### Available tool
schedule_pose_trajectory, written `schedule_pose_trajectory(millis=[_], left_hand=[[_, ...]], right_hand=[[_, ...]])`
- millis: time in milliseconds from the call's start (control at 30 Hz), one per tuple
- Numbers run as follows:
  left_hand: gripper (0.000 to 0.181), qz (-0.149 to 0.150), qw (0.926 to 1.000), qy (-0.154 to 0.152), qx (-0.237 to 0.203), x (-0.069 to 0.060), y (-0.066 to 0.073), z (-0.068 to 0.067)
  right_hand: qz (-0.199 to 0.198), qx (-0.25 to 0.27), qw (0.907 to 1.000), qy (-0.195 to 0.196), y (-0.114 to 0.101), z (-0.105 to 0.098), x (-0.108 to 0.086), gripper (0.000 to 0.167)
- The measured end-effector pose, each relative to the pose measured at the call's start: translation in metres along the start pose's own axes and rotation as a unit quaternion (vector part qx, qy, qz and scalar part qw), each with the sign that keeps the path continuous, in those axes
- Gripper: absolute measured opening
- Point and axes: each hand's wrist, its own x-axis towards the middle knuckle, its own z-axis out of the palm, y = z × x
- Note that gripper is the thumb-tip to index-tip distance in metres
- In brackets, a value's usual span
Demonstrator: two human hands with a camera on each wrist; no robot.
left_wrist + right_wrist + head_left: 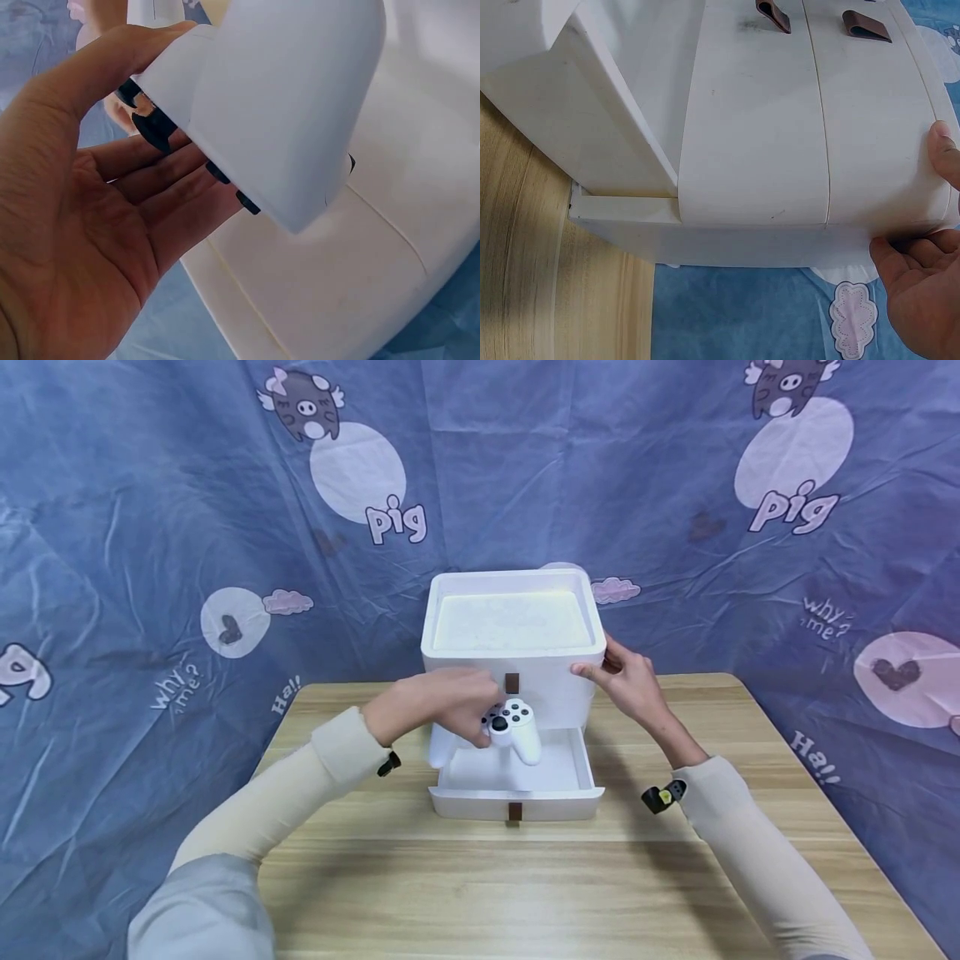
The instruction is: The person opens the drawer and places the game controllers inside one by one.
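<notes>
My left hand (pixel 453 703) grips a white game controller (pixel 527 739) by one side, over the pulled-out bottom drawer (pixel 480 807) of a white drawer box (pixel 555 697). In the left wrist view, thumb and fingers close around the controller (pixel 292 97), whose black sticks and buttons face the palm. My right hand (pixel 630 683) holds the box's upper right corner, thumb on the front and fingers along the side. The right wrist view shows that hand (pixel 926 300) at the box's edge. Part of the controller is hidden behind my left hand.
Brown tabs mark the upper front (pixel 512 683) and the bottom drawer's front. A shallow recessed tray (pixel 517 620) tops the box. The box stands on a wooden table (pixel 480 893), with a blue patterned cloth (pixel 495 468) behind and at both sides.
</notes>
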Motion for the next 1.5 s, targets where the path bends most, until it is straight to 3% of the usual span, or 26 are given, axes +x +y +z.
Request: schedule_pose_trajectory(millis=[300, 767, 1000, 1333, 1500], left_hand=[[0.037, 0.006, 0.9994, -0.022, 0.028, 0.022, 0.009, 0.006], [0.037, 0.017, 0.9981, -0.053, -0.025, 0.054, 0.013, 0.026], [0.031, 0.008, 0.9969, -0.061, -0.050, 0.065, 0.012, 0.039], [0.025, 0.029, 0.9978, -0.055, 0.025, 0.083, 0.008, 0.066], [0.023, 0.024, 0.9970, -0.068, 0.027, 0.089, 0.006, 0.077]], right_hand=[[-0.006, -0.002, 1.0000, 0.003, 0.001, 0.000, 0.000, 0.081], [-0.001, 0.003, 1.0000, -0.004, 0.000, -0.001, -0.002, 0.082], [-0.002, 0.005, 1.0000, -0.002, 0.001, -0.001, -0.002, 0.081], [-0.003, 0.001, 1.0000, -0.001, 0.000, 0.000, -0.002, 0.082], [0.001, 0.005, 1.0000, -0.005, -0.001, 0.000, -0.002, 0.083]])
